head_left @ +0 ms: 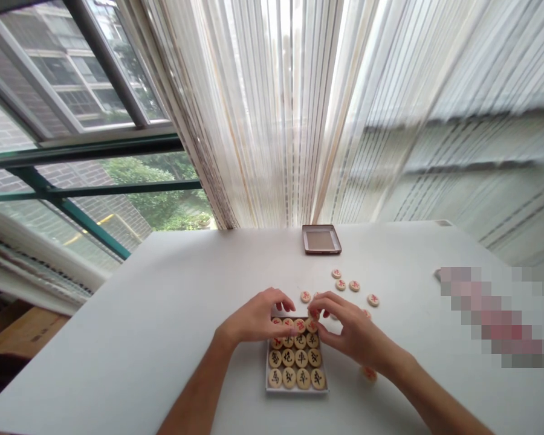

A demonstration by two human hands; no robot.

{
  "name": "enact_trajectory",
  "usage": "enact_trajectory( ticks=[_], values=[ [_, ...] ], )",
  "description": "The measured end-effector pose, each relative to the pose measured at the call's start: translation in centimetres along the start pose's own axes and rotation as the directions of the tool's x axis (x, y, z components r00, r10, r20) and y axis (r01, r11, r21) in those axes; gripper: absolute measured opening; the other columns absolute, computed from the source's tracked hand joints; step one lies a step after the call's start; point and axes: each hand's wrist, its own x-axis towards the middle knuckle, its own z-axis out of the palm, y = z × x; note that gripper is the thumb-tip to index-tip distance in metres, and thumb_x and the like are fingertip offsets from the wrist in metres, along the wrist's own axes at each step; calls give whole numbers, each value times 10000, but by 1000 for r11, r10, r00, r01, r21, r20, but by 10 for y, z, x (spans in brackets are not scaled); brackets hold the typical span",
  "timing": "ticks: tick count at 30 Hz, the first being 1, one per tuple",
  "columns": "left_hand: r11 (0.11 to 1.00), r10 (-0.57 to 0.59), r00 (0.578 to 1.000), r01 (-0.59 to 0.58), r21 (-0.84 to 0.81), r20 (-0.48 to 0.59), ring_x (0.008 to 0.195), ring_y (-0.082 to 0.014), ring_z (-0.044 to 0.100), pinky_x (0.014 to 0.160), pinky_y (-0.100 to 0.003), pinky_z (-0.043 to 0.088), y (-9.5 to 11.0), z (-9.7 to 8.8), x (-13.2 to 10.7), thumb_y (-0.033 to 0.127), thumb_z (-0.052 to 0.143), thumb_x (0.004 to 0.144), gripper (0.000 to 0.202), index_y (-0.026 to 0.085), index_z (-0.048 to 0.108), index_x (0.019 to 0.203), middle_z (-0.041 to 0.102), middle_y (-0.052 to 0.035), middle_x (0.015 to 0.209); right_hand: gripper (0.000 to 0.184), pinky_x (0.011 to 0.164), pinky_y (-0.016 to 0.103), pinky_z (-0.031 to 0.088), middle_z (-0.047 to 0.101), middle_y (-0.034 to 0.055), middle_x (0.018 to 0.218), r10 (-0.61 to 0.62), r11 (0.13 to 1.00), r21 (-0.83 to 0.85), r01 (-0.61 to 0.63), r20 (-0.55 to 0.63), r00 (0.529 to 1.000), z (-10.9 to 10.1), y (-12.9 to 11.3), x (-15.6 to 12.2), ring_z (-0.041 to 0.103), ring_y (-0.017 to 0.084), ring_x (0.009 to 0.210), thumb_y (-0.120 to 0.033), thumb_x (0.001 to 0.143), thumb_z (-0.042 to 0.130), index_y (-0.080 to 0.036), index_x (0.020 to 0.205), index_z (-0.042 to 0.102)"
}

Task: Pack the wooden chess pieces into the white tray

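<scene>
A person's left hand (pixel 263 317) spreads wide, thumb above the far rows of a box (pixel 297 392) of round game pieces, while the right hand (pixel 351 323) narrows its fingertips around a red-marked piece (pixel 314 314) at the far right corner; whether it is firmly gripped cannot be told. The step in hand appears to be fitting the far row, and the next move seems to call for a light pinch and careful alignment. Black-marked pieces (pixel 301 358) fill the nearer rows. Beyond the hands, loose red-marked pieces (pixel 354 286) dot the white surface (pixel 185 284), with a shallow lid (pixel 321 241) near the striped curtain (pixel 272 121).
</scene>
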Motion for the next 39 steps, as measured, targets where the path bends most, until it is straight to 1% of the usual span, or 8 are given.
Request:
enact_trajectory(
  ticks=[5, 10, 13, 18, 22, 26, 32, 39],
  values=[
    [1000, 1, 1000, -2, 20, 29, 840, -177, 607, 743, -266, 498, -3, 7, 2, 403, 760, 769, 333, 199, 701, 1024, 657, -37, 944, 218, 771, 275, 520, 620, 42, 977, -26, 999, 32, 26, 12, 1000, 3, -3, -6, 611, 158, 849, -81, 854, 591, -221, 1019, 610],
    [1000, 1, 1000, -1, 4, 14, 828, -177, 610, 733, -265, 500, -4, 9, 4, 428, 774, 748, 371, 190, 700, 1022, 665, -43, 959, 187, 790, 290, 521, 633, 41, 975, -16, 999, 35, 13, 109, 994, 7, -8, -9, 612, 161, 837, -69, 836, 578, -221, 943, 598],
    [1000, 1, 1000, -1, 15, 11, 821, -177, 617, 724, -261, 500, -3, 12, 5, 406, 762, 757, 338, 191, 701, 1011, 669, -43, 943, 188, 789, 298, 523, 638, 44, 967, -25, 999, 39, 21, 108, 994, 9, -6, -9, 612, 163, 825, -73, 841, 568, -222, 952, 596],
    [1000, 4, 1000, -4, 13, -11, 778, -166, 611, 685, -251, 491, -3, 12, 6, 466, 728, 793, 345, 186, 703, 993, 676, -41, 911, 219, 753, 283, 524, 623, 43, 972, -36, 997, 73, 32, 53, 998, 9, 0, -8, 605, 162, 832, -75, 838, 567, -225, 994, 600],
    [999, 39, 993, -40, -10, -116, 791, -156, 612, 698, -246, 479, 2, 13, 8, 389, 654, 877, 233, 183, 710, 971, 697, -41, 919, 274, 706, 277, 524, 614, 39, 982, -27, 998, 62, 27, -5, 1000, 10, 3, -8, 588, 159, 812, -74, 837, 573, -237, 1055, 596],
    [992, 46, 977, -68, -102, -210, 773, -145, 619, 683, -248, 465, 10, 19, 11, 360, 562, 949, 236, 177, 691, 1024, 722, -35, 906, 261, 732, 301, 543, 618, 41, 982, -33, 997, 65, 39, -85, 996, 12, 4, -7, 594, 164, 817, -109, 889, 573, -245, 1112, 574],
    [960, 52, 983, -98, -262, -179, 743, -145, 633, 615, -232, 447, 20, 32, 12, 409, 667, 876, 272, 162, 659, 990, 710, -35, 853, 190, 723, 326, 567, 622, 45, 957, -43, 997, 61, 56, -192, 980, 14, 3, -7, 623, 184, 824, -195, 921, 617, -256, 1095, 571],
    [920, 30, 982, -101, -380, -188, 732, -149, 643, 622, -242, 458, 21, 38, 13, 434, 641, 896, 307, 157, 642, 1027, 726, -62, 886, 189, 706, 329, 576, 644, 60, 977, -42, 998, 28, 50, -235, 971, 14, 4, -7, 637, 189, 814, -246, 916, 646, -254, 1095, 588]
  ],
)
